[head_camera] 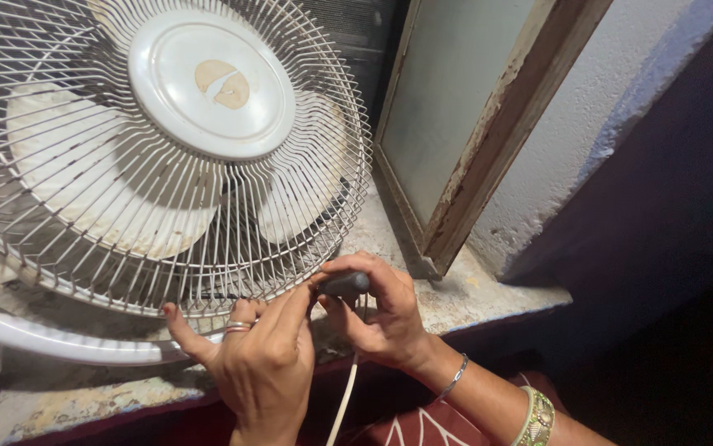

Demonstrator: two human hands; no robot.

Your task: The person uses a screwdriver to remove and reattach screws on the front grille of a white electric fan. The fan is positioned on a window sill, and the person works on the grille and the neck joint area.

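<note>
A white table fan (158, 157) with a wire grille and round centre cap stands on a stone ledge (84, 396). My right hand (377, 310) grips the dark handle of a screwdriver (344, 284), whose thin shaft runs left to the grille's lower rim. My left hand (257, 355), wearing a ring, rests against the bottom edge of the grille beside the shaft, fingers spread and steadying it. A white cord (344, 396) hangs down between my hands. Bangles show on my right wrist.
A worn wooden window frame (489, 140) with frosted pane stands right of the fan. A rough plastered wall (604, 107) lies beyond it. The ledge's front edge (489, 318) drops off near my hands into dark space.
</note>
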